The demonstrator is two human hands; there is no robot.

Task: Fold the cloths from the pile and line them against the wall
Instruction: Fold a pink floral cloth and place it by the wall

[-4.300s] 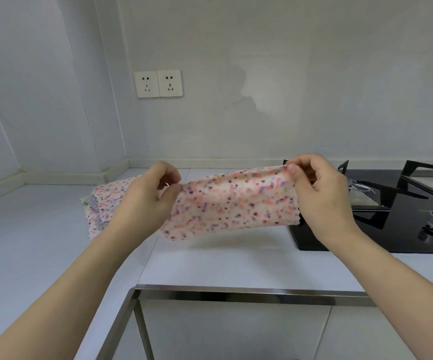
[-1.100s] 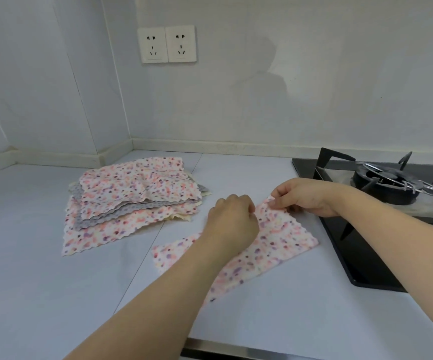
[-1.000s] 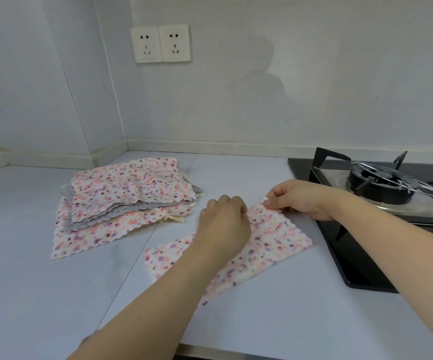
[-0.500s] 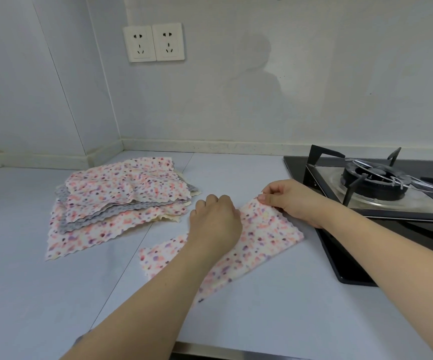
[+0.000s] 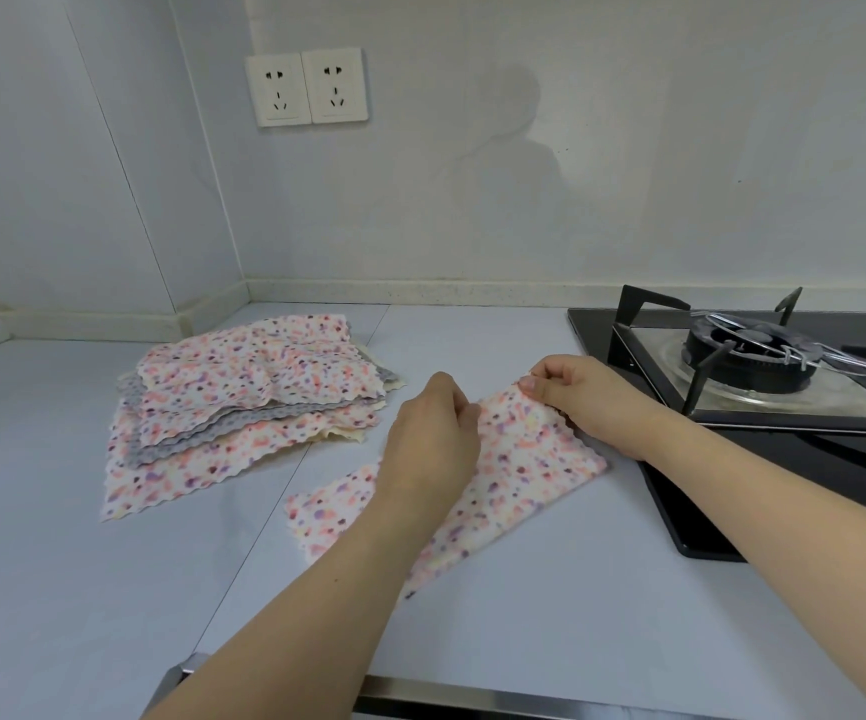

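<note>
Cloth in hand: the speckled cloth (image 5: 514, 475) lies flat on the tabletop (image 5: 550, 605), folded once into a long strip; it sits between the pile (image 5: 244, 402) and the stove (image 5: 753, 366), well short of the wall (image 5: 524, 174).
Left hand: my left hand (image 5: 433, 433) rests over the far edge of the cloth, fingers curled down onto it; whether they pinch the edge or only press it I cannot tell, since the back of my hand hides them.
Right hand: my right hand (image 5: 584, 394) pinches the far right corner of the cloth between thumb and fingers (image 5: 529, 383).
Risk: the layers could slide out of line if I pull one corner harder than the other; the wavy edges would then not match.
Risk: my right hand is just beside the stove; a careless sweep could drag the cloth onto the black glass.
Risk: the pile is loosely stacked; my left arm could nudge it as I reach.
</note>
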